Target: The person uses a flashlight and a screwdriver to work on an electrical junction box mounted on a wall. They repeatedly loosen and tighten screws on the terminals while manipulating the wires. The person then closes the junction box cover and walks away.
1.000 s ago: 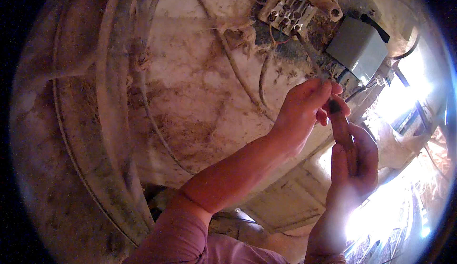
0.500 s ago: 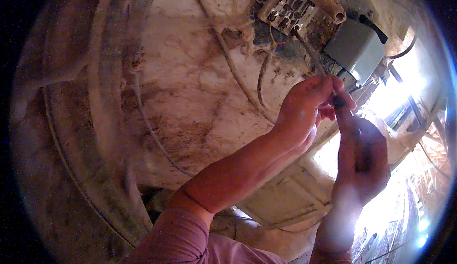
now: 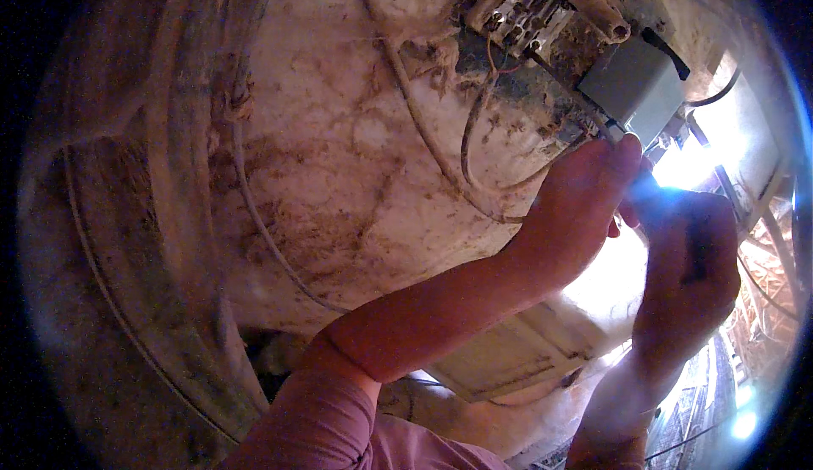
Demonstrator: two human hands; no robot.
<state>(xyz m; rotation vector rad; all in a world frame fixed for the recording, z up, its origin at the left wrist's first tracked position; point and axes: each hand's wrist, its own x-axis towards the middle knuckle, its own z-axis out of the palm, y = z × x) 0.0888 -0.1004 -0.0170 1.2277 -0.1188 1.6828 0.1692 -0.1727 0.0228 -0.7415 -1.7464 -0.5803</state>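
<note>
My left hand (image 3: pixel 580 195) is closed in a pinch round a dark cable (image 3: pixel 576 93), which runs down from an old fuse block (image 3: pixel 525 17) with bare metal contacts. A short pale section of the cable shows just above my fingertips. My right hand (image 3: pixel 690 246) meets the left from the right, fingers bent in toward it. Glare and the left hand hide its fingertips and whatever lies between them. Beside my fingers sits a grey switch box (image 3: pixel 635 85) with a black lever (image 3: pixel 665 51).
A brown fuse holder (image 3: pixel 597 13) lies across the block's right side. Loose cables (image 3: pixel 415 110) hang over the stained wall (image 3: pixel 339 157). Thin red and yellow wires (image 3: pixel 495 62) leave the block. Below my arms is a pale panel (image 3: pixel 500 356). Strong light floods the right side.
Both hands have shifted right, closer to the switch box. The cable slants further right and is pulled straighter. The dark piece earlier seen between my fingers is no longer visible.
</note>
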